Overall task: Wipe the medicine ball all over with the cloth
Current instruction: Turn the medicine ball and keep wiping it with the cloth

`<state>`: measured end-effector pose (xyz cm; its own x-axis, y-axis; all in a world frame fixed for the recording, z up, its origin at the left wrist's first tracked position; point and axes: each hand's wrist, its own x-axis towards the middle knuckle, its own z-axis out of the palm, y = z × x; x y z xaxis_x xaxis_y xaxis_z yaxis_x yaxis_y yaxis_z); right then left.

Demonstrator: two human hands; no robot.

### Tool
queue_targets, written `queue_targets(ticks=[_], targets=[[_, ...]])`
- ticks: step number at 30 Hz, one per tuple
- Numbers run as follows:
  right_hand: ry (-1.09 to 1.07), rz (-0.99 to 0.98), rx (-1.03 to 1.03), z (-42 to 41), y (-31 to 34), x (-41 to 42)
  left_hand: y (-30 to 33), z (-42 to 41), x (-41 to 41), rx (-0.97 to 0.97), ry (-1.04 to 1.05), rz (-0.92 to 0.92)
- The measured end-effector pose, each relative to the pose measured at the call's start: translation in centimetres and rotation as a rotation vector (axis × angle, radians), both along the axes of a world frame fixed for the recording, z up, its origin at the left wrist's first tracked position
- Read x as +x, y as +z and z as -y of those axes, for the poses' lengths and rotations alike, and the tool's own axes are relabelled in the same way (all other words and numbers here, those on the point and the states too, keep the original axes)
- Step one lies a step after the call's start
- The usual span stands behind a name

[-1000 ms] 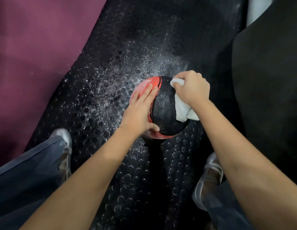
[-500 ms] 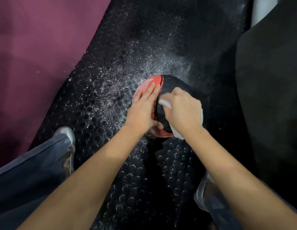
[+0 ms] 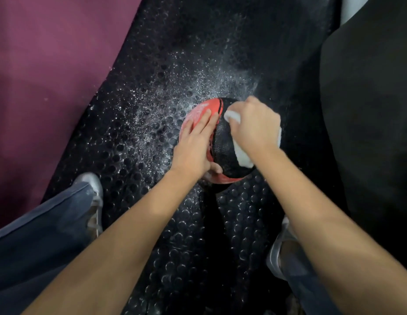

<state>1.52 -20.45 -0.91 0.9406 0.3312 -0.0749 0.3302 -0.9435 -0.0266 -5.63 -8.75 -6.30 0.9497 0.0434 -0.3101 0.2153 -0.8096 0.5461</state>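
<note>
The left hand [image 3: 194, 146] is laid flat, fingers straight, on the red left side of the medicine ball [image 3: 223, 144], apparently to stop it rolling. The white cloth [image 3: 242, 155] is bunched in the right hand [image 3: 254, 127] and pressed onto the black right side. The ball is rested on the studded black floor mat [image 3: 152, 87], dusted with white powder [image 3: 166, 114].

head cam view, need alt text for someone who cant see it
Seen from above, a person's right hand presses a white cloth onto a red and black medicine ball while the left hand lies flat on its red side. The ball sits on a black studded mat speckled with white flecks, between the person's feet.
</note>
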Motion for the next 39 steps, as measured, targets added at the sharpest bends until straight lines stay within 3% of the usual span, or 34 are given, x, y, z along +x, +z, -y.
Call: queue_targets(ticks=[5,7,10,17,22,27,31,36,39], targets=[[0.123,0.035,0.090,0.9,0.0,-4.2,0.3,-0.5,0.0,-0.032,0.011,0.019],[-0.034,0.011,0.098,1.4,-0.2,-1.0,0.4,-0.4,-0.1,-0.013,-0.004,0.020],[-0.273,-0.164,0.271,2.1,-0.1,2.2,0.6,-0.3,-0.3,-0.003,-0.006,0.020],[-0.296,-0.200,0.394,0.0,-0.1,0.5,1.4,-2.0,0.6,-0.067,0.031,-0.034],[-0.125,-0.198,0.332,-0.2,-0.3,-2.9,1.4,-2.4,-0.8,-0.120,0.074,-0.039],[-0.312,-0.203,0.376,0.0,0.1,-1.3,1.1,-2.0,-1.2,-0.104,0.075,-0.046],[-0.056,-0.132,0.222,-0.2,0.2,-3.8,0.7,-1.1,-1.3,-0.103,0.083,-0.030],[-0.267,-0.164,0.245,1.2,0.3,0.3,0.7,-0.6,-1.7,-0.061,0.046,-0.022],[-0.064,-0.166,0.215,0.0,0.0,-1.8,0.9,-1.0,-1.6,-0.074,0.054,-0.020]])
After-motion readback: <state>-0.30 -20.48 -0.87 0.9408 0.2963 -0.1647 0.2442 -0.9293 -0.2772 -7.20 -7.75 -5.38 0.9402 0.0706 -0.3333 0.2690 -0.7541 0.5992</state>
